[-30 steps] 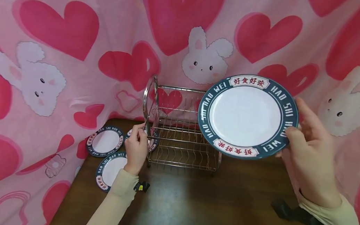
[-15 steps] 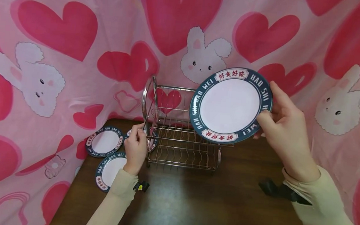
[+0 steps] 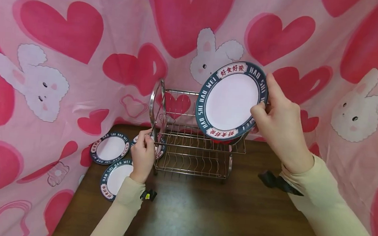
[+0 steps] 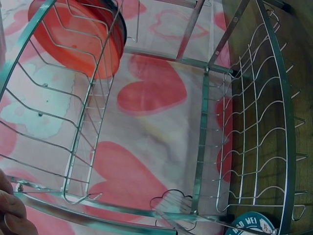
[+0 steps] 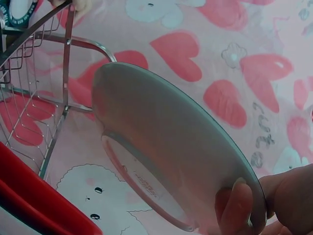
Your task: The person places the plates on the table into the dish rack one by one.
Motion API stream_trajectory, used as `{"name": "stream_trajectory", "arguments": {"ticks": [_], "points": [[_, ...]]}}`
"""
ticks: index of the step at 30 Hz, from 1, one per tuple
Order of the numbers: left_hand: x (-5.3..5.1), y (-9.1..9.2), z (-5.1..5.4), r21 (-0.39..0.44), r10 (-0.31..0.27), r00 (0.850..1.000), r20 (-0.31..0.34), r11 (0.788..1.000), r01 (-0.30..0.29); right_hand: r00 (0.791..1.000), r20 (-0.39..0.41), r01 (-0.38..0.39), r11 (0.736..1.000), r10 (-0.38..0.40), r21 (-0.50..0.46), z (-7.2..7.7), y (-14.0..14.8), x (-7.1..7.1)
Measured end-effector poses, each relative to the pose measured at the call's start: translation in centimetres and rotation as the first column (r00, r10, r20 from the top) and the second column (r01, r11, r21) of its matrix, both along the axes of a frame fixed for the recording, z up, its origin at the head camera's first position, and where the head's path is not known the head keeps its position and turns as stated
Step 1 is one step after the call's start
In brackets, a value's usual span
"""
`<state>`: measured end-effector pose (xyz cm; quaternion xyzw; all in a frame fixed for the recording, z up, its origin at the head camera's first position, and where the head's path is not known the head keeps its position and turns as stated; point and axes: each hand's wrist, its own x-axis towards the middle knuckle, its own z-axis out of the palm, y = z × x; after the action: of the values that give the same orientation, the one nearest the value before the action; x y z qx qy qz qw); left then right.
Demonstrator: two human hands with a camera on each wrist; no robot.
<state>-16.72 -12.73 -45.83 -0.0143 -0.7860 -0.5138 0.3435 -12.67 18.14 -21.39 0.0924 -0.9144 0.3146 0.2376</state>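
My right hand (image 3: 282, 128) pinches the rim of a white plate (image 3: 232, 101), thumb on the front and fingers behind. The plate has a dark teal lettered border and tilts in the air over the right part of a two-tier metal dish rack (image 3: 189, 174). Its pale underside and foot ring show in the right wrist view. At the rack's left side frame, my left hand (image 3: 142, 157) grips the metal with curled fingers. A red round dish (image 4: 73, 44) stands in the upper tier in the left wrist view; the held plate mostly hides it in the head view.
Matching plates lie on the brown table (image 3: 182, 216) left of the rack: a back plate (image 3: 110, 149), a front plate (image 3: 119, 179), and another plate (image 3: 161, 147) partly behind my left hand. A pink heart-and-rabbit cloth (image 3: 129, 26) hangs behind and at the sides.
My right hand has carried the plate leftward and slightly up and away, over the rack's upper right. The plate has turned more edge-on. My left hand stays on the rack frame.
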Motion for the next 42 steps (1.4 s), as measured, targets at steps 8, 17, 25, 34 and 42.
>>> {"name": "stream_trajectory", "arguments": {"ticks": [8,17,25,34,42], "points": [[0.0,0.0,-0.1,0.004,0.005,1.0,0.014,1.0,-0.005,1.0,-0.021,0.015,0.993,-0.013,0.119,-0.3,-1.7,-1.7],[-0.2,0.1,-0.3,-0.008,0.027,0.999,-0.023,1.0,-0.027,0.994,-0.101,0.049,0.979,-0.029,0.2,-1.4,-3.3,-4.0],[-0.1,0.1,-0.2,0.014,0.0,1.0,-0.005,1.0,0.0,0.996,-0.077,0.064,0.96,-0.045,0.273,-2.7,-4.4,-5.7],[-0.2,0.0,-0.3,0.001,-0.005,1.0,-0.016,1.0,0.005,0.996,-0.04,0.092,0.932,-0.083,0.35,-3.8,-5.5,-6.5],[-0.1,0.0,-0.3,0.006,-0.002,1.0,-0.007,1.0,0.002,0.991,0.013,0.115,0.914,-0.13,0.39,-4.9,-6.9,-7.0]]}}
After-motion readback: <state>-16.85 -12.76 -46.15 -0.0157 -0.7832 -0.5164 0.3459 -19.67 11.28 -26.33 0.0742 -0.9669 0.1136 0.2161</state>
